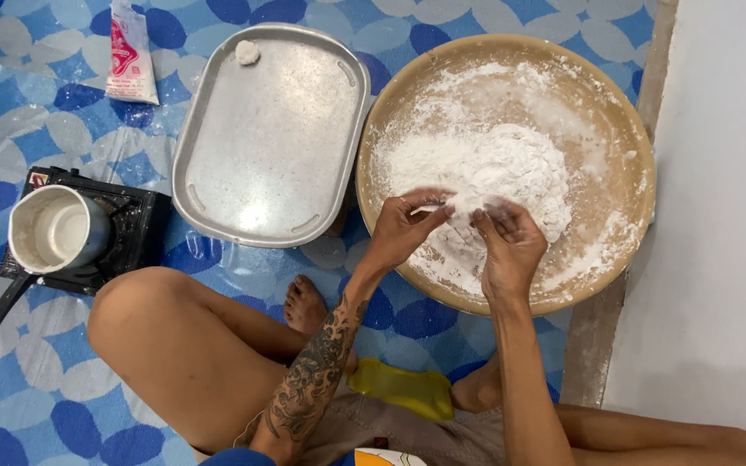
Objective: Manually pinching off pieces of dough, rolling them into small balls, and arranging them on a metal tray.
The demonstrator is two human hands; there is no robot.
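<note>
A: Step now? Biggest first.
B: Big round tray (623,112) on floor mat (10,380), white flour heap (494,168) in middle. Working flour w/ both hands, pinching off a bit at near edge of heap.
A: Grip?
B: Left hand (403,229) & right hand (507,246) both curled on flour, fingertips closed.
A: Next?
B: Probably rolling to small ball, like dough ball (247,53) on metal tray (269,138). Needs soft press.

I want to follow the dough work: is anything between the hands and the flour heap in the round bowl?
Nothing visible. The left hand and right hand are already over the flour heap in the round bowl, fingers in it.
</note>
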